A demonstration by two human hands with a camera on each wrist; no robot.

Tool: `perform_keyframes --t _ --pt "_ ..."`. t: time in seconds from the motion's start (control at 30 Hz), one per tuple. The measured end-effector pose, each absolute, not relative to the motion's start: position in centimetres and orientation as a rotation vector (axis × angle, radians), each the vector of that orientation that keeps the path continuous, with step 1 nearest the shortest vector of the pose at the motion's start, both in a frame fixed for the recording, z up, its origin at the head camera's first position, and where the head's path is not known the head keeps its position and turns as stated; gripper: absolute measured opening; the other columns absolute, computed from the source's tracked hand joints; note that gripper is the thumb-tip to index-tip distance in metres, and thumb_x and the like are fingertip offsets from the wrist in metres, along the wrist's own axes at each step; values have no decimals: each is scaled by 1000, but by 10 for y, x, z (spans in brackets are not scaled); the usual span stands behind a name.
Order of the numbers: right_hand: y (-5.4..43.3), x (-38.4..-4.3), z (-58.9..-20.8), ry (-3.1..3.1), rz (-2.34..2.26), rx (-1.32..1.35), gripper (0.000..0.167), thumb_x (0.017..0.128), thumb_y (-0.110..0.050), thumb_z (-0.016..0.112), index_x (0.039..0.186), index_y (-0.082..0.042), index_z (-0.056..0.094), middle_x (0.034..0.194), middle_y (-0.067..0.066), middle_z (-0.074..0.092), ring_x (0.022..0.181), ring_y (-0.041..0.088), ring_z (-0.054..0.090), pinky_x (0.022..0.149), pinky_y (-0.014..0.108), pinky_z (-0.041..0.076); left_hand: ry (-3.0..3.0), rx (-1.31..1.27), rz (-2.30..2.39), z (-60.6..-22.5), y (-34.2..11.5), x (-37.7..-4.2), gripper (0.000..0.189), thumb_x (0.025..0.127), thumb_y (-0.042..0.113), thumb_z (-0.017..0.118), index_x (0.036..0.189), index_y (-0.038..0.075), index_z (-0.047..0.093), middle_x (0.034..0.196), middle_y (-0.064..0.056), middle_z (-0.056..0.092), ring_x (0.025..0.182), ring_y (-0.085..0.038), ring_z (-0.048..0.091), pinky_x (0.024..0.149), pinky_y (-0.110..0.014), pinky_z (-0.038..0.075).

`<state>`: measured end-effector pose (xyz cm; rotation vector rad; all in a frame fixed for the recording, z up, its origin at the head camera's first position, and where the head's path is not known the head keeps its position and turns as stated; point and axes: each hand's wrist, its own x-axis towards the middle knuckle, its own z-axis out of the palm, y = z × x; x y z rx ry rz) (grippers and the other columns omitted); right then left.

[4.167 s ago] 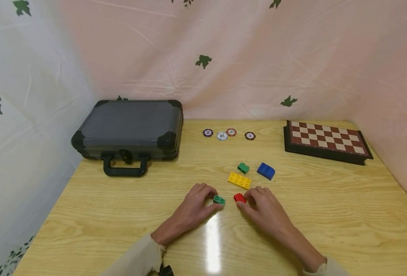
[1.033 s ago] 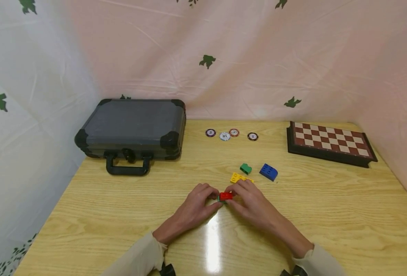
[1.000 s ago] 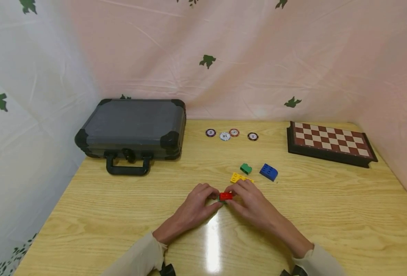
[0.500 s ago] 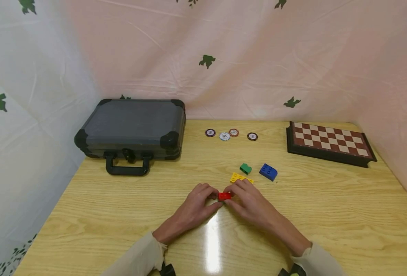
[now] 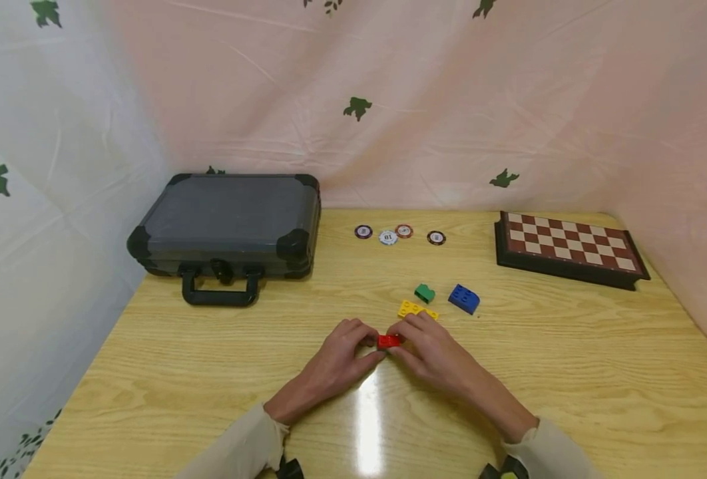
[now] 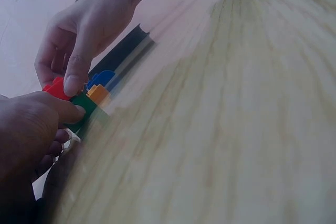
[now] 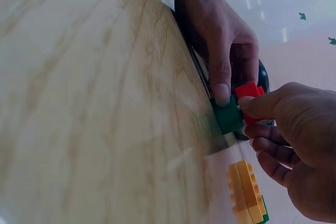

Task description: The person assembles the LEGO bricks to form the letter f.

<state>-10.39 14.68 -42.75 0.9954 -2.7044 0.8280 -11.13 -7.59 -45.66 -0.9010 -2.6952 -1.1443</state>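
My left hand (image 5: 341, 349) pinches a green toy building brick (image 7: 226, 118) between thumb and fingers, low over the wooden table. Directly on top of it sits a red brick (image 5: 388, 341), pinched by my right hand (image 5: 437, 349). From the head view the red brick covers nearly all of the green one. In the right wrist view the two bricks meet face to face, with the left thumb on the green and the right thumb on the red. Just beyond the right fingers lies a yellow brick (image 5: 412, 308), partly hidden by them.
A small green brick (image 5: 425, 293) and a blue brick (image 5: 464, 299) lie behind the yellow one. Several poker chips (image 5: 388, 237) are at the back. A grey case (image 5: 228, 223) stands at the left, a checkered game board (image 5: 569, 246) at the right.
The right hand has brought the red brick leftward from beside the green brick onto its top. Over the last second it has shifted slightly left, covering the green more; the left hand has stayed put.
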Motion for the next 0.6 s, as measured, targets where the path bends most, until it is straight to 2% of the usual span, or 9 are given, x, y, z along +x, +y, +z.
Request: perform_keyframes --t 0.23,0.6 --pt "148 -106 -429 -2737 872 997 18 97 -17 75 114 -13 71 112 -2 66 101 15 57 86 40 51 -2691 -900 -1187 -458 -77 -112 15 94 19 79 105 11 72 102 2 65 96 -15 58 84 -34 51" --pt "144 -111 -419 -2675 716 1150 10 95 -12 77 103 -11 72 100 -2 64 91 16 55 79 35 51 -2686 -911 -1205 -458 -78 -112 15 96 21 78 106 12 72 101 3 64 96 -15 57 84 -34 50"
